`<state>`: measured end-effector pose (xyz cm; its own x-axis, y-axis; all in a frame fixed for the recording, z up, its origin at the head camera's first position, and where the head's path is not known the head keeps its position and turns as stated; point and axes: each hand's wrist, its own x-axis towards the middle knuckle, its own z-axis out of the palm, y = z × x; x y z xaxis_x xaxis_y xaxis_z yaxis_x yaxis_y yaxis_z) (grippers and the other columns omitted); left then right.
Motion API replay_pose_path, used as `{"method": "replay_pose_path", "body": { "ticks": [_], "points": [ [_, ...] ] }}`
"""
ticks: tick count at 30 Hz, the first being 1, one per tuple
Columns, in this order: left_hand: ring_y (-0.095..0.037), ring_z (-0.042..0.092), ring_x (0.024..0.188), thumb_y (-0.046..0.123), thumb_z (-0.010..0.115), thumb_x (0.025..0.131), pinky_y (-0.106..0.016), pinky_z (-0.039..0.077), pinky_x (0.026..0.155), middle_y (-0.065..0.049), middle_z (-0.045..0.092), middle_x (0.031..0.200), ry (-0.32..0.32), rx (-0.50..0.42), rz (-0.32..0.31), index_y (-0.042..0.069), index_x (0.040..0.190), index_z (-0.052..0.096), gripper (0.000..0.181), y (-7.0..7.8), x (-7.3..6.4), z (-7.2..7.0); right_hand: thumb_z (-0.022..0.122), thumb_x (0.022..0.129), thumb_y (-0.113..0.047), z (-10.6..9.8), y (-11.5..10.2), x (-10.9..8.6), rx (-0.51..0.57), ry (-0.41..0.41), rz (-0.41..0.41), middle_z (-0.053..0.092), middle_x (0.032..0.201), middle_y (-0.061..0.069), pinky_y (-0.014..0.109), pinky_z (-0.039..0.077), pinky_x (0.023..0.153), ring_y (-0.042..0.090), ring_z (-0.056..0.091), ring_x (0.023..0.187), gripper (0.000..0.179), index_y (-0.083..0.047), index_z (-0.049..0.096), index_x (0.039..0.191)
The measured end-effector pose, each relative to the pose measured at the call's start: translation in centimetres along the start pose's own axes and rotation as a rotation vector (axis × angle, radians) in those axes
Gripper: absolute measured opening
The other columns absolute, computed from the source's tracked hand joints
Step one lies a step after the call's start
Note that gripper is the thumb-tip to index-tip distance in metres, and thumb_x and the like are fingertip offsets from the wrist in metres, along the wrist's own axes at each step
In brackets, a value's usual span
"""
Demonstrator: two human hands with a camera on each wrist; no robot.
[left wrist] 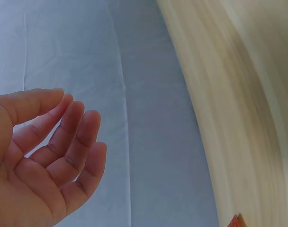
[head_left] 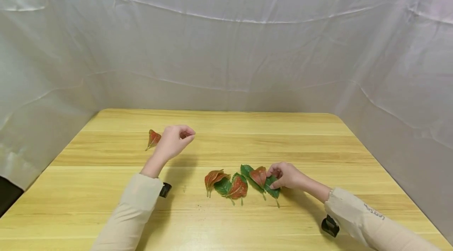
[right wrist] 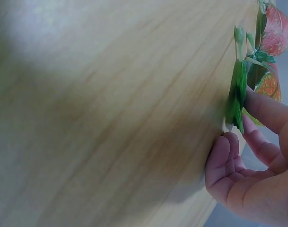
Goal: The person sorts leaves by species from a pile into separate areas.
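Note:
My right hand (head_left: 287, 175) pinches a green leaf (head_left: 271, 189) at the right end of the leaf group. In the right wrist view the thumb lies against that leaf (right wrist: 237, 90), and the index finger is partly hidden behind it. Beside it lie a red leaf (head_left: 259, 175) and another green leaf (head_left: 246, 171). Further left, a red leaf (head_left: 239, 188) overlaps a green leaf (head_left: 223, 186), next to several stacked red leaves (head_left: 212, 179). Raised above the table's left side, my left hand (head_left: 173, 141) holds nothing, its fingers loosely bent, as the left wrist view also shows.
A lone red leaf (head_left: 153, 138) lies at the far left, just beyond the left hand. The wooden table (head_left: 226, 227) has pale cloth (head_left: 226, 54) hanging behind it and at both sides. Dark straps sit on both cuffs.

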<state>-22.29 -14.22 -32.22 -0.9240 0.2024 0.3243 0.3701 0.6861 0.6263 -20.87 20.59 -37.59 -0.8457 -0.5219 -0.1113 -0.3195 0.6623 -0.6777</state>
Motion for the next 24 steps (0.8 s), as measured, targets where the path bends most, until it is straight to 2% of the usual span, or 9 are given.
{"method": "replay_pose_path", "body": {
  "ticks": [7,12,24],
  "points": [
    [-0.017,0.057,0.072,0.008,0.060,0.084,-0.031,0.047,0.065,-0.003,0.063,0.079,-0.081,0.031,0.042,0.002,0.090,0.067,0.011,0.7,-0.3,1.6,0.074,0.067,0.001,0.0,0.1,0.0,0.008,-0.001,-0.001,0.054,0.078,0.004,0.029,0.041,0.061,0.016,0.045,0.071,0.025,0.001,0.060,0.088],
    [-0.014,0.057,0.071,0.006,0.062,0.083,-0.029,0.047,0.065,-0.002,0.063,0.078,-0.102,0.041,0.082,0.003,0.087,0.068,0.008,1.3,-0.4,2.4,0.074,0.067,0.001,0.0,0.2,0.0,0.010,0.002,-0.003,0.053,0.077,0.004,0.029,0.041,0.060,0.016,0.044,0.070,0.025,0.002,0.060,0.088],
    [-0.011,0.054,0.065,0.002,0.063,0.080,-0.022,0.045,0.059,-0.002,0.063,0.078,-0.237,-0.057,0.166,0.003,0.085,0.069,0.008,2.2,-0.6,3.4,0.074,0.067,0.002,0.0,0.3,0.1,0.010,0.001,-0.008,0.053,0.076,0.004,0.027,0.040,0.058,0.015,0.044,0.068,0.025,0.002,0.060,0.088]
  ]
}}
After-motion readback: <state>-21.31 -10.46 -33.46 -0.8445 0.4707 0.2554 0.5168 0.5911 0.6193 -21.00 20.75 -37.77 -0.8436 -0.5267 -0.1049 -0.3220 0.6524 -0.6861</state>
